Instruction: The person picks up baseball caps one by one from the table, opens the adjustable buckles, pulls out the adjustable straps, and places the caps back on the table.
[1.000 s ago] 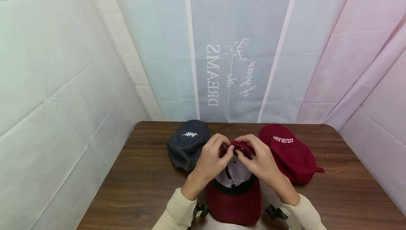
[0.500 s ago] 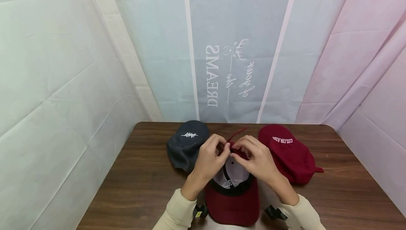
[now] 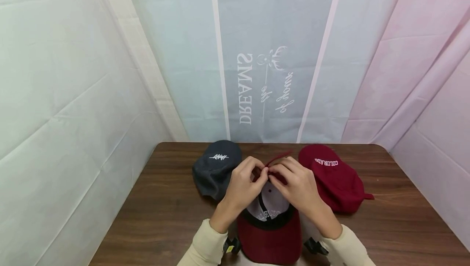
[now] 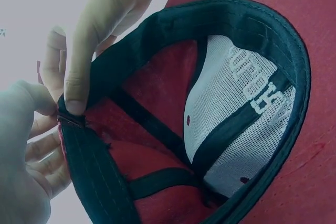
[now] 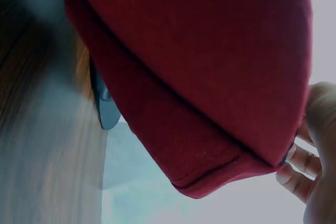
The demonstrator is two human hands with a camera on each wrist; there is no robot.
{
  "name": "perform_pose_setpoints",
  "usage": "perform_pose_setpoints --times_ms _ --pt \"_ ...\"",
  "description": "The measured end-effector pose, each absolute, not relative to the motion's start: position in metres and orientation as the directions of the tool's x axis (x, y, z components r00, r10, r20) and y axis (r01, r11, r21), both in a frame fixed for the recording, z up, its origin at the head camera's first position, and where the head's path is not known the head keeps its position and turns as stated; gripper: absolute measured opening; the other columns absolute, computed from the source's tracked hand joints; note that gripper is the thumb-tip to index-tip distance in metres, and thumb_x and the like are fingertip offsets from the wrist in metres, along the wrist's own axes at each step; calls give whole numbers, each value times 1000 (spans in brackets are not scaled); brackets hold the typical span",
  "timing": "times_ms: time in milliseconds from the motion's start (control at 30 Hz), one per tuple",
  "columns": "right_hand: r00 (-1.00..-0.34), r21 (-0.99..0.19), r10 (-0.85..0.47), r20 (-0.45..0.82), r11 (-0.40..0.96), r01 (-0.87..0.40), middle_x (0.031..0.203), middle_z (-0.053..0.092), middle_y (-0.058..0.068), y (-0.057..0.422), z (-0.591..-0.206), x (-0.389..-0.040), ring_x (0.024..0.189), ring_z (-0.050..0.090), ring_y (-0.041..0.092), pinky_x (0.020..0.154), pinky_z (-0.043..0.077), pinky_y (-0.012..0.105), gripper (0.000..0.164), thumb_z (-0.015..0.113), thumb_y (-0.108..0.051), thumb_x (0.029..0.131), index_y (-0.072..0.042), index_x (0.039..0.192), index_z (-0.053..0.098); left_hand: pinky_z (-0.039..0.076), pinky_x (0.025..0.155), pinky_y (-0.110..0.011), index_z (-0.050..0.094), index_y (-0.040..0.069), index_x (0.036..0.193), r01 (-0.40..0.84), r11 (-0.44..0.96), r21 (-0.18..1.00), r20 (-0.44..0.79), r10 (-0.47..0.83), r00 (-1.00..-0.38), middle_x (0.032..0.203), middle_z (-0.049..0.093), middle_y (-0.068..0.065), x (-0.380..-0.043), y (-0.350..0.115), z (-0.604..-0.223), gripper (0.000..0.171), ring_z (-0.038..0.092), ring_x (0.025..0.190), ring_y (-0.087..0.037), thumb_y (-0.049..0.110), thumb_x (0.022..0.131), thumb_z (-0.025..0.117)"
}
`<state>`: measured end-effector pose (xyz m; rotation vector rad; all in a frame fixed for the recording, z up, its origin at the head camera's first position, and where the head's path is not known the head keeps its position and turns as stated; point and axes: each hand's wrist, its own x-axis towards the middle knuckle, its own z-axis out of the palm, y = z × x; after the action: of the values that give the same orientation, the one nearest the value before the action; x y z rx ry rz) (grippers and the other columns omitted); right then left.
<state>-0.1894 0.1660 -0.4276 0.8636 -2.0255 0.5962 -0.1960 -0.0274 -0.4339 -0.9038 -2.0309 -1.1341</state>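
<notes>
A dark red baseball cap [image 3: 269, 239] is held with its brim toward me and its inside facing up, showing white mesh lettered in reverse. At its back edge my left hand [image 3: 242, 184] pinches the strap, thumb and fingertips meeting. My right hand [image 3: 299, 184] pinches the same spot from the other side. A thin loose strap end [image 3: 280, 156] sticks up beyond the fingers. In the left wrist view, a small metal buckle [image 4: 71, 121] shows beside a thumb. The right wrist view has the cap's outer panels [image 5: 189, 77] filling much of it.
On the brown wooden table [image 3: 161, 213], a dark grey cap [image 3: 214, 174] lies to the left. A brighter red cap [image 3: 335, 182] with white lettering lies to the right. Cloth hangings [image 3: 172, 54] stand behind and at the sides.
The strap's loose end has come up beyond the fingers and now leans further right and lower. The right hand has moved slightly inward; both hands still hold the strap area.
</notes>
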Motion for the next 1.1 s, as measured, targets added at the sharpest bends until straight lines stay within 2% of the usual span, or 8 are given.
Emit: perform_pose_setpoints --times_ms 67,200,300,533,967,1033,1100 --pt "-401 -82 -361 842 648 -757 92 75 3 166 -428 -190 82 69 20 61 57 35 15 87 -11 81 -12 92 77 49 61 -14 66 11 96 808 393 438 791 259 -555 89 64 -1 -196 -27 -434 10 64 70 -14 3 97 71" --pt "-370 -65 -365 854 632 -773 88 74 3 167 -428 -191 78 67 18 57 55 33 7 83 -17 90 -13 89 77 52 58 -21 66 10 96 814 390 430 796 263 -546 89 65 -1 -195 -27 -433 10 64 71 -13 2 97 71" --pt "-352 -61 -361 864 618 -784 88 75 2 167 -428 -192 77 66 17 56 54 31 14 77 -24 98 -14 89 78 54 57 -26 66 10 96 816 385 430 796 265 -544 89 65 -2 -194 -27 -432 10 64 71 -13 2 97 71" --pt "-331 -56 -349 877 608 -792 89 77 1 166 -428 -191 76 66 17 56 54 30 32 62 -34 108 -14 91 80 54 56 -28 66 10 96 819 379 430 796 269 -542 90 65 -1 -194 -27 -431 9 63 70 -12 2 97 71" --pt "-289 -42 -333 897 588 -808 88 77 0 164 -429 -190 72 64 16 53 50 27 31 63 -33 108 -14 92 81 55 59 -23 65 10 98 826 375 421 800 275 -533 91 65 -2 -193 -29 -433 10 65 72 -11 2 97 70" --pt "-279 -35 -329 902 588 -808 88 77 -1 164 -429 -190 73 64 16 53 50 27 26 66 -30 106 -14 92 81 55 59 -22 65 10 98 826 375 420 801 275 -532 91 64 -2 -193 -29 -433 10 65 72 -11 2 97 71" --pt "-270 -31 -324 907 587 -809 89 77 -1 164 -430 -190 73 64 16 53 50 27 13 74 -22 99 -14 92 81 54 60 -20 64 10 97 827 376 418 802 275 -530 91 64 -2 -193 -29 -434 10 65 72 -11 2 97 70"
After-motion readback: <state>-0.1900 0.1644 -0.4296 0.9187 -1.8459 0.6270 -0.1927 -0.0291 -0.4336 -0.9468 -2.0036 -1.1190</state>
